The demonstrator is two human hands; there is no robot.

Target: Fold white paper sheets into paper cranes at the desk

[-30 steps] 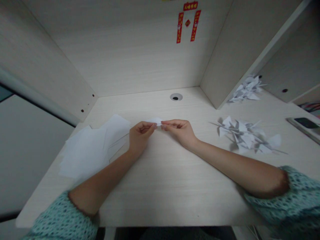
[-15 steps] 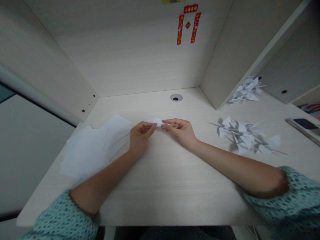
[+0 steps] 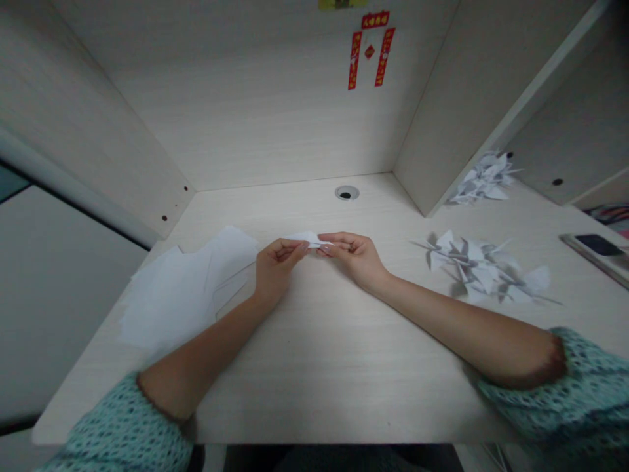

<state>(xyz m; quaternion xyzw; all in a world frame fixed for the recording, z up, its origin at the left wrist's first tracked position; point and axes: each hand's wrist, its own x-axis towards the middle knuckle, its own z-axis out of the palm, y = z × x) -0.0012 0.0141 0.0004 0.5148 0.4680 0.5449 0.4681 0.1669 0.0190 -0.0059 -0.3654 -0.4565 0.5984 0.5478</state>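
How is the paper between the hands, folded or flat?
Folded: the white paper between the left hand and right hand forms a narrow point.

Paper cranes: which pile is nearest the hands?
The larger pile, right of the right hand; the smaller pile sits farther back by the upright panel.

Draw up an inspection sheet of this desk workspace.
Surface: pale wood-grain desk with a round grommet hole near the back panel.
Job's things: narrow folded white paper pinched between both hands; loose white paper sheets lie beyond the left forearm.
Clutter: heap of folded paper cranes on the right, smaller heap of paper cranes behind it.
Hands: left hand and right hand each grip one end of the paper.
Cables: nothing seen.
Surroundings: pale wooden panels on three sides, red paper decorations on the back panel, smartphone at the right edge.
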